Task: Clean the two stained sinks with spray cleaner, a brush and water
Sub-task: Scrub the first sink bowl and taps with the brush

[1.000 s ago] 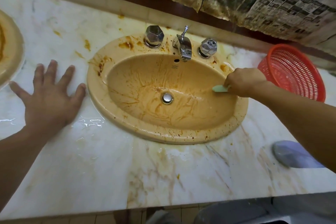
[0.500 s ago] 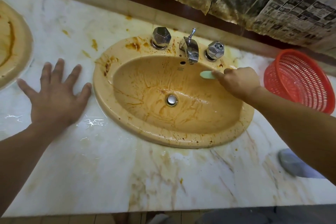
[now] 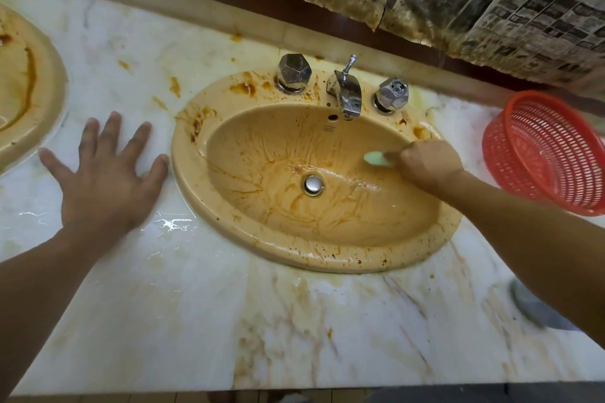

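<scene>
Head view: the brush (image 3: 376,159) is held in the curled fingers (image 3: 400,156) of the right hand (image 3: 425,163), with its pale green head pressed against the right inner wall of the near sink (image 3: 185,157), between the drain (image 3: 313,184) and the rim. The left hand (image 3: 104,180) is laid flat on the wet surface (image 3: 196,304) just beside the sink's left rim, fingers spread wide and holding nothing. Orange-brown streaks are seen across the basin, on the rim and around the tap (image 3: 347,96), so scrubbing is judged to be at an early stage. The second sink (image 3: 42,82), at the left edge, is likewise stained. That sink and the rinsing with water are judged left to do. The spray cleaner cannot be identified.
</scene>
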Available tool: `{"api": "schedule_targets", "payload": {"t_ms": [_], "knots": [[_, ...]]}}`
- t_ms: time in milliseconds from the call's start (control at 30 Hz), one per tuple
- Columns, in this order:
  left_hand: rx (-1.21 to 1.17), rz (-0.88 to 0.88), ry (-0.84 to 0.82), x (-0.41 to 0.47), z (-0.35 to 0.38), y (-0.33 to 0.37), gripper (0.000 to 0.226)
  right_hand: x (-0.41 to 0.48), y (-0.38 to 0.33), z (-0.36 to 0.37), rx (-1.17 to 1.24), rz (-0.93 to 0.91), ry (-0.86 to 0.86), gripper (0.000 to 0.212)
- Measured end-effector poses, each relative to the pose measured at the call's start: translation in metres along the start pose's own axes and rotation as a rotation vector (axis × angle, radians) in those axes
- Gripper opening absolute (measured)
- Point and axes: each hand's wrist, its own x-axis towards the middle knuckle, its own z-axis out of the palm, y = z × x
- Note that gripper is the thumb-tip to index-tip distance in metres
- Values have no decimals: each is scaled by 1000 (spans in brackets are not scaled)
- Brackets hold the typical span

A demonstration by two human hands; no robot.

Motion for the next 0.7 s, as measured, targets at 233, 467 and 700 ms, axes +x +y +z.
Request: {"api": "schedule_targets", "payload": {"t_ms": [233,467,700], "knots": [[18,14,14,0,0,1,66,19,-29,0,228,-13,-403,27],[31,12,9,1,1,-1,67,6,-41,11,205,69,-144,33],[29,23,4,-1,-1,-1,67,-15,-33,-14,280,-165,-664,21]]}}
